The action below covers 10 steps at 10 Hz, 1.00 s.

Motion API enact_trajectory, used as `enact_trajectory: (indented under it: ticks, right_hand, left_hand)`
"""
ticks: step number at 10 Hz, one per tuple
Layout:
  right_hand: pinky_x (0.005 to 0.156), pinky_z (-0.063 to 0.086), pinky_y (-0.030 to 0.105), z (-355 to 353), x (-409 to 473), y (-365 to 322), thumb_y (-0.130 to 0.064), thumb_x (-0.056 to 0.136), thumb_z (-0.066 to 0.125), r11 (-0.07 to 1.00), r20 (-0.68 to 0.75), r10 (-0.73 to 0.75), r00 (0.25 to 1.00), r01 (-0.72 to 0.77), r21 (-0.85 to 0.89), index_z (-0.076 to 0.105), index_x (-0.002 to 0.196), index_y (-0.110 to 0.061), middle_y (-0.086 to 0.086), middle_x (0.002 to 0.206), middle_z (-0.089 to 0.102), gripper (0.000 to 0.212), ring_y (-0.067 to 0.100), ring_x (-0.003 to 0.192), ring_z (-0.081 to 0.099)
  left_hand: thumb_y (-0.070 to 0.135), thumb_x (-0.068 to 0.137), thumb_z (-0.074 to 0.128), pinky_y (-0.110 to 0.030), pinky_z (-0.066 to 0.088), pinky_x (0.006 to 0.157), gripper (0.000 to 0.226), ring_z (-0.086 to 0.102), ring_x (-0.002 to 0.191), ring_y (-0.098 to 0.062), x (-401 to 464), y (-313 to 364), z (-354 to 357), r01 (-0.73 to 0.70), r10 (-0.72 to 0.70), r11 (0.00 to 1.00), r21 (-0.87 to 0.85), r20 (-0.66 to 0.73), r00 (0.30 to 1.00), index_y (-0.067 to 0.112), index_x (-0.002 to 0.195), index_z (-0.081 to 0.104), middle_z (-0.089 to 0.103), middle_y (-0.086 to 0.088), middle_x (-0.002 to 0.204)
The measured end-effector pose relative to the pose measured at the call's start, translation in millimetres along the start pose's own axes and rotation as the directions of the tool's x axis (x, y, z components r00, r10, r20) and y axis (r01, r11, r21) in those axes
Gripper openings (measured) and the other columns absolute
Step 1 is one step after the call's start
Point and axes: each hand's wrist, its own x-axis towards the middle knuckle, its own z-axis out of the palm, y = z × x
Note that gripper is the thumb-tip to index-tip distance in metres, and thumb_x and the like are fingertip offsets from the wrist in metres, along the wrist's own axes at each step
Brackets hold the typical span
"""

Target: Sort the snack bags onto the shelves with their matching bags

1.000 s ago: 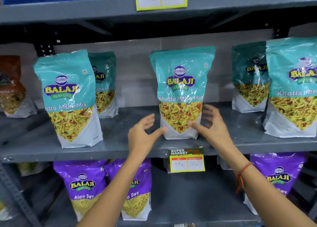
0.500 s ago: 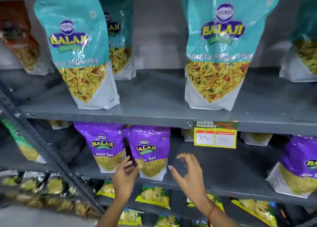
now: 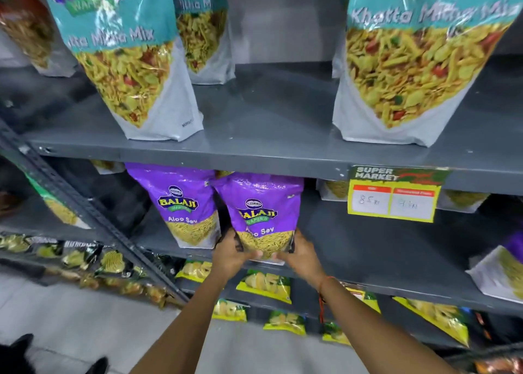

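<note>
A purple Aloo Sev bag [image 3: 260, 212] stands at the front of the lower grey shelf [image 3: 368, 249]. My left hand [image 3: 230, 253] grips its bottom left corner and my right hand [image 3: 301, 256] grips its bottom right corner. A second purple Aloo Sev bag [image 3: 184, 206] stands just to its left, partly behind it. On the shelf above [image 3: 268, 153] stand teal Khatta Mitha Mix bags: one at the left [image 3: 124, 62], one behind it [image 3: 202, 31], and one at the right [image 3: 410, 70].
A yellow price tag [image 3: 393, 201] hangs from the upper shelf's edge. Another purple bag [image 3: 506, 263] sits at the far right of the lower shelf. Yellow-green chip packets [image 3: 266, 284] fill the shelves below. A slanted shelf upright [image 3: 85, 212] runs at the left.
The view dropped from the teal-bag shelf to the purple-bag shelf. Both hands came down from the teal bag and closed on the bottom of the right Aloo Sev bag.
</note>
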Motion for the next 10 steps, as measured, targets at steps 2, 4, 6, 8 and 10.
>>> enact_trajectory:
  ticks: [2, 4, 6, 8, 10]
  right_hand:
    - [0.089, 0.057, 0.043, -48, -9, 16, -0.025, 0.060, 0.085, 0.999, -0.020, 0.050, 0.999, -0.049, 0.019, 0.054, 0.121, -0.022, 0.003, 0.108, 0.072, 0.068, 0.026, 0.099, 0.071]
    - [0.093, 0.056, 0.045, -113, -30, 40, -0.025, 0.061, 0.086, 0.991, -0.046, 0.116, 0.992, -0.113, 0.065, 0.055, 0.121, -0.022, 0.005, 0.117, 0.072, 0.068, 0.024, 0.106, 0.069]
    - [0.093, 0.056, 0.046, -140, -39, 64, -0.030, 0.062, 0.083, 0.990, -0.062, 0.127, 0.990, -0.124, 0.061, 0.052, 0.124, -0.017, 0.007, 0.118, 0.069, 0.070, 0.023, 0.107, 0.068]
    - [0.091, 0.056, 0.037, -143, -41, 70, -0.024, 0.066, 0.082, 0.986, -0.047, 0.129, 0.990, -0.123, 0.114, 0.052, 0.125, -0.014, 0.006, 0.118, 0.067, 0.067, 0.028, 0.111, 0.066]
    - [0.082, 0.049, 0.009, -142, -65, 47, -0.023, 0.068, 0.088, 0.987, -0.189, 0.060, 0.980, -0.030, 0.158, 0.039, 0.133, -0.022, -0.008, 0.123, 0.060, 0.081, 0.006, 0.110, 0.059]
  left_hand:
    - [0.054, 0.046, 0.091, -0.050, 0.058, 0.085, 0.078, 0.074, 0.091, -0.018, -12, 14, 42, -0.079, 0.080, 0.997, 0.016, -0.015, 0.997, 0.034, 0.114, 0.057, 0.079, 0.002, 0.097]
    - [0.055, 0.053, 0.086, -0.024, 0.053, 0.066, 0.067, 0.072, 0.079, -0.006, -28, 44, 109, -0.142, 0.146, 0.983, 0.116, -0.022, 0.989, 0.034, 0.109, 0.056, 0.076, 0.012, 0.078]
    - [0.064, 0.052, 0.080, -0.039, 0.058, 0.069, 0.065, 0.072, 0.079, -0.010, -32, 49, 144, -0.127, 0.128, 0.974, 0.188, 0.012, 0.992, 0.039, 0.106, 0.053, 0.077, 0.010, 0.080]
    - [0.074, 0.054, 0.070, -0.037, 0.058, 0.073, 0.077, 0.073, 0.090, -0.014, -35, 54, 148, -0.135, 0.132, 0.962, 0.237, 0.027, 0.991, 0.029, 0.116, 0.055, 0.078, 0.010, 0.092]
    - [0.055, 0.063, 0.081, -0.035, 0.052, 0.094, 0.103, 0.066, 0.115, -0.016, -52, 55, 143, -0.129, 0.124, 0.974, 0.188, 0.038, 0.992, 0.025, 0.148, 0.030, 0.071, -0.003, 0.124]
